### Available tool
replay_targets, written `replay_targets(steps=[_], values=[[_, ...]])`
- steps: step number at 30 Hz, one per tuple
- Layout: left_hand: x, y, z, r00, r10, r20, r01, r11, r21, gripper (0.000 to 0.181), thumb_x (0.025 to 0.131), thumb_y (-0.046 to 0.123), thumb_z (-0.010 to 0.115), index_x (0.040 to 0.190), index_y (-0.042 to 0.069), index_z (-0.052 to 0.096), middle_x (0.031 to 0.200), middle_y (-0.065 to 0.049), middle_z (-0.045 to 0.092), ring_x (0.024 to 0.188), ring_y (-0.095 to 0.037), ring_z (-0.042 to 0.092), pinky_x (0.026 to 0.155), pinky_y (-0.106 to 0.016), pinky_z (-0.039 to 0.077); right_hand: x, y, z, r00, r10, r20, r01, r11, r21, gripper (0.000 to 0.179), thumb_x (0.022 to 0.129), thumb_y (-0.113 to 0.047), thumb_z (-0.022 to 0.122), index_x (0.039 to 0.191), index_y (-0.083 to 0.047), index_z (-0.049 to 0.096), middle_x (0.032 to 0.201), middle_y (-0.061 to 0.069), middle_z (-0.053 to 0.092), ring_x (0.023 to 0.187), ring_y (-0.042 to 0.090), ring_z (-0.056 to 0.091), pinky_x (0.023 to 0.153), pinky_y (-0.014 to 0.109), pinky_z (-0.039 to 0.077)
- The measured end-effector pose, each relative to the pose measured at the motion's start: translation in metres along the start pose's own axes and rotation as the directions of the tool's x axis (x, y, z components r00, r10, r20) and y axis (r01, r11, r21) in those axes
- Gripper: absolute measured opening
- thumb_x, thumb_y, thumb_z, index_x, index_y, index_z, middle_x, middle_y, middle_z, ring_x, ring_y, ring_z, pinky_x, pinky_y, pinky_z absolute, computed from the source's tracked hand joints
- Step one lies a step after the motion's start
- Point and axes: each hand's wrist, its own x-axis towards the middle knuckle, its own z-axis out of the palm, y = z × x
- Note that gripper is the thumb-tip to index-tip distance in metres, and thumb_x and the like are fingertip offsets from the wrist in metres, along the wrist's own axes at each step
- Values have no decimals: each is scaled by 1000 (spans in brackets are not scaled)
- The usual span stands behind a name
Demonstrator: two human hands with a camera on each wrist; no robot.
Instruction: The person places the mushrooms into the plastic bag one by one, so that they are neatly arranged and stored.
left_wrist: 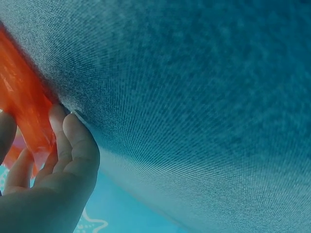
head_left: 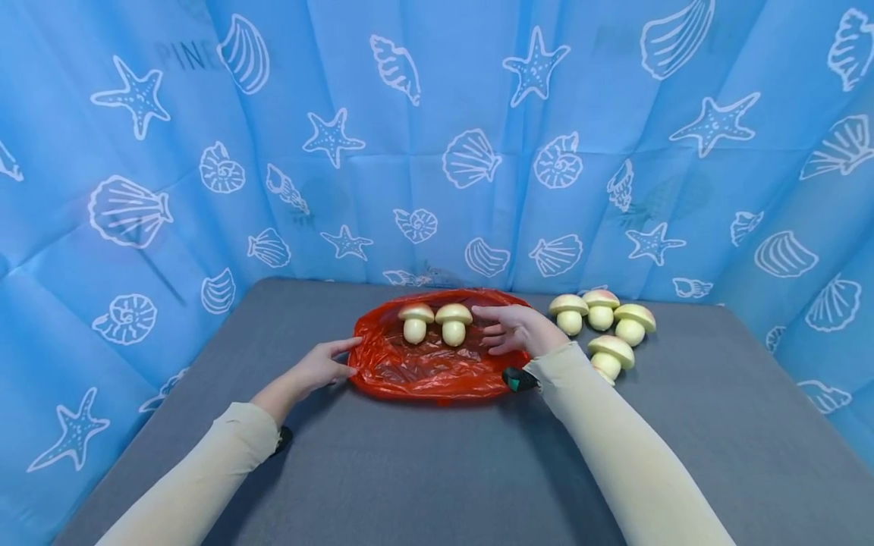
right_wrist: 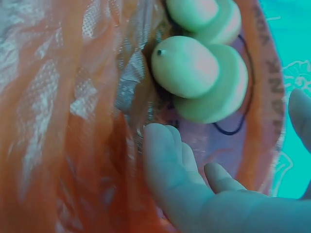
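A blue curtain (head_left: pixel 410 182) printed with shells and starfish backs the scene, and a grey tabletop (head_left: pixel 410 470) spreads in front of it. Two pale sleeves come in from the near side, the left sleeve (head_left: pixel 191 478) and the right sleeve (head_left: pixel 621 440) angled inward towards the middle, probably so both arms can work at one place. There lies the red plastic bag (head_left: pixel 437 383), its mouth spread into a broad oval facing up, which presumably leaves its inside easy to reach. The left grip (head_left: pixel 317 371), a bare hand, holds the bag's left edge between thumb and fingers, likely to steady the thin film and keep the mouth from folding in. The right grip (head_left: pixel 515 327) is loosely spread and holds nothing; it hangs over the bag's right part, just beside the contents. Inside, towards the far rim, a left mushroom (head_left: pixel 416 322) and a right mushroom (head_left: pixel 454 324) stand close together, caps up, perhaps resting on their stems for balance. Right of the bag, four more mushrooms (head_left: pixel 601 307) cluster within the right arm's reach, with part of a fifth showing beside the sleeve
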Motion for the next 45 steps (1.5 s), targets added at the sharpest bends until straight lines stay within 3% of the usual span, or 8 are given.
replay_targets(steps=[3, 15, 22, 27, 35, 45], values=[[0, 0, 1, 1000, -5, -1, 5, 1000, -3, 61, 93, 4, 60, 150, 9, 38, 154, -27, 25, 120, -36, 43, 79, -37, 47, -13, -2, -3, 999, -21, 27, 21, 999, -25, 84, 99, -31, 55, 154, -5, -3, 154, 28, 24, 139, 41, 29, 109, 51, 30], [1, 1, 1, 1000, -10, 0, 10, 1000, 2, 61, 94, 3, 59, 150, 9, 37, 154, -27, 25, 109, -31, 51, 75, -35, 46, -50, -3, -19, 988, -127, 92, 134, 989, -66, 76, 102, -25, 48, 154, -1, -1, 156, 30, 15, 141, 41, 24, 111, 54, 25], [0, 1, 1, 1000, -6, -5, 6, 1000, 7, 60, 94, 5, 60, 150, 9, 38, 154, -26, 25, 120, -35, 43, 79, -37, 47, -68, -1, -33, 977, -180, 118, 194, 975, -113, 72, 103, -25, 44, 153, 3, 1, 156, 30, 10, 142, 44, 19, 111, 55, 23], [-1, 1, 1, 1000, -10, -10, 10, 1000, 11, 60, 94, 4, 60, 150, 9, 38, 154, -26, 26, 118, -35, 45, 79, -38, 47, -78, 0, -42, 967, -211, 140, 227, 968, -110, 71, 103, -25, 42, 153, 4, 0, 157, 31, 7, 142, 44, 17, 110, 56, 23], [-1, 2, 1, 1000, -22, -11, 23, 1000, 14, 60, 94, 6, 60, 150, 10, 38, 154, -26, 26, 124, -38, 41, 84, -41, 47, -94, 4, -59, 962, -253, 102, 263, 961, -91, 68, 103, -29, 45, 151, 3, 11, 156, 32, 10, 141, 45, 20, 108, 59, 25], [-1, 2, 1, 999, -30, -12, 31, 999, 8, 61, 94, 6, 60, 150, 10, 37, 154, -26, 25, 125, -38, 41, 83, -40, 46, -107, 11, -84, 950, -281, 135, 301, 941, -156, 77, 104, -36, 39, 153, 3, -6, 156, 33, 3, 142, 46, 15, 109, 59, 23]])
